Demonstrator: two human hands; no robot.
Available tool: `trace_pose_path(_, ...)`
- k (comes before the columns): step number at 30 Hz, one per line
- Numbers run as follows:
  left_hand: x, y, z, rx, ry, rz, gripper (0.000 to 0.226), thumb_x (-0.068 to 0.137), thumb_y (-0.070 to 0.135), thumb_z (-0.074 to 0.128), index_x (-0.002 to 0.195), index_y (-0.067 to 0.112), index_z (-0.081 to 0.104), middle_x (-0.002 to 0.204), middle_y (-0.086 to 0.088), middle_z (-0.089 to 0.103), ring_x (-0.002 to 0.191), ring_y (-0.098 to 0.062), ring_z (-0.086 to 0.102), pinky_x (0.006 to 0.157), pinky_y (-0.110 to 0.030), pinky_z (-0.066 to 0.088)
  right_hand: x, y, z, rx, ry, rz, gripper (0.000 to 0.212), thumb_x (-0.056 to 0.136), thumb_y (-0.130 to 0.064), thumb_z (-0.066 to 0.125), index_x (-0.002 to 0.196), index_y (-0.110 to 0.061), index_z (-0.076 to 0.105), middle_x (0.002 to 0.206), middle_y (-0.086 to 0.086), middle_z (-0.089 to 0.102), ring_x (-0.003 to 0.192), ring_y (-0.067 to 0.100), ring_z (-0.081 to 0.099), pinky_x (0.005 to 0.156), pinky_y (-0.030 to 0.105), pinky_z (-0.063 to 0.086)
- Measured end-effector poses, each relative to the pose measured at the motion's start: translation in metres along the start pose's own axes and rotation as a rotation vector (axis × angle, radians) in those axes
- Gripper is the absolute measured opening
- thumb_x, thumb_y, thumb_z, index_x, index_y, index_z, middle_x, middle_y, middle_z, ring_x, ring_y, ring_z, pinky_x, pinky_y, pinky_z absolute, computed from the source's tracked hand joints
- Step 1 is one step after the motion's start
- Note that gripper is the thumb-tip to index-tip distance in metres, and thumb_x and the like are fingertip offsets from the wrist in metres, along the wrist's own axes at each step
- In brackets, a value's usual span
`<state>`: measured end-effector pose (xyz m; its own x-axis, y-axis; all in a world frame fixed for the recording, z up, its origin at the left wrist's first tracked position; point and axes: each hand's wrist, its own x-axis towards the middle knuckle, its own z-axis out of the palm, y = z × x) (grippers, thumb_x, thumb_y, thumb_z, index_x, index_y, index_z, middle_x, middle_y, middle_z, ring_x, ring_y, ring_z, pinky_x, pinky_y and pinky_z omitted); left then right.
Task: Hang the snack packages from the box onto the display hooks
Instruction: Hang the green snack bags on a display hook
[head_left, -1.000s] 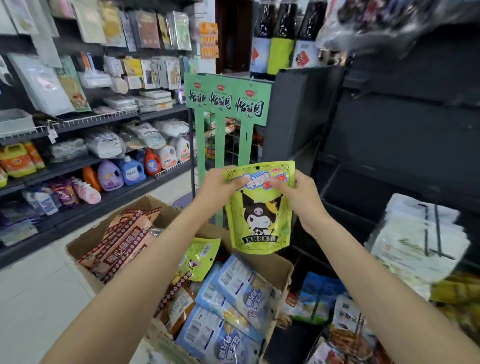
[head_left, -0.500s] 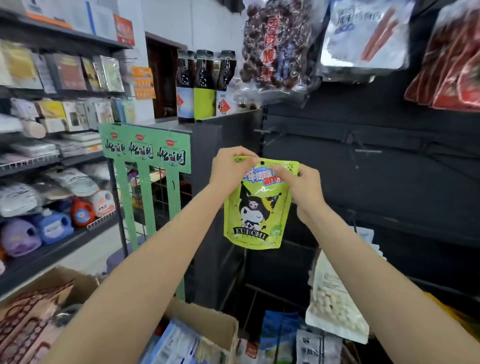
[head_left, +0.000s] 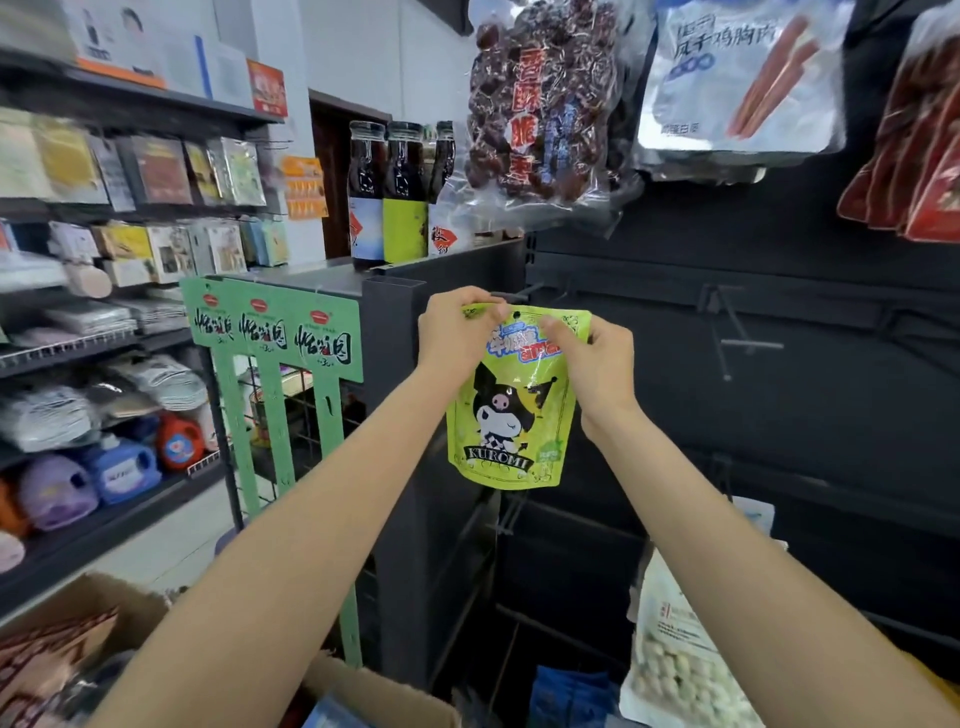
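A lime-green snack package (head_left: 511, 415) with a cartoon figure hangs upright between my hands in front of the dark display panel. My left hand (head_left: 454, 332) pinches its top left corner. My right hand (head_left: 592, 364) pinches its top right edge. The hang hole at the package's top sits right by the tip of a dark display hook (head_left: 524, 297); whether the hook passes through it I cannot tell. The cardboard box (head_left: 384, 693) shows at the bottom left, with packets inside.
More bare hooks (head_left: 737, 338) stick out of the panel to the right. Bags of dates (head_left: 540, 109) and other snacks hang above. A green rack (head_left: 275, 332), bottles (head_left: 402, 192) and shelves of goods stand to the left. White and blue bags (head_left: 675, 654) hang lower right.
Both hands have lifted the green package from above the box up to hook height, and my view has risen with it, leaving the box at the frame's bottom.
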<state>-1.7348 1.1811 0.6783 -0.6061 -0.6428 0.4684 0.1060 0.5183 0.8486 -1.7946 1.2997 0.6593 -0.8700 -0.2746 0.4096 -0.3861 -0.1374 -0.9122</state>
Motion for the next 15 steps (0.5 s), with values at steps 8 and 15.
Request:
trace_pose_path(8,0.006,-0.011,0.009,-0.014,-0.050,-0.016,0.011,0.088,0.021,0.065,0.079,0.028,0.067,0.083,0.006,0.066,0.090,-0.015,0.065,0.083,-0.034,0.054,0.010,0.016,-0.002,-0.084,0.019,0.014,0.015,0.089,-0.021,0.065,0.075,-0.013,0.064,0.079,0.007,0.072,0.075,0.022,0.071,0.074,0.048,0.057)
trace_pose_path(15,0.039,-0.023,0.047,-0.116,-0.057,-0.150,0.008,0.086,0.019,0.067,0.093,0.015,0.070,0.094,-0.004,0.069,0.095,-0.021,0.066,0.084,-0.039,0.055,0.035,0.033,-0.007,-0.499,0.072,-0.324,0.028,0.091,0.001,0.051,0.111,-0.018,0.051,0.106,0.001,0.047,0.076,0.004,0.049,0.062,0.019,0.043)
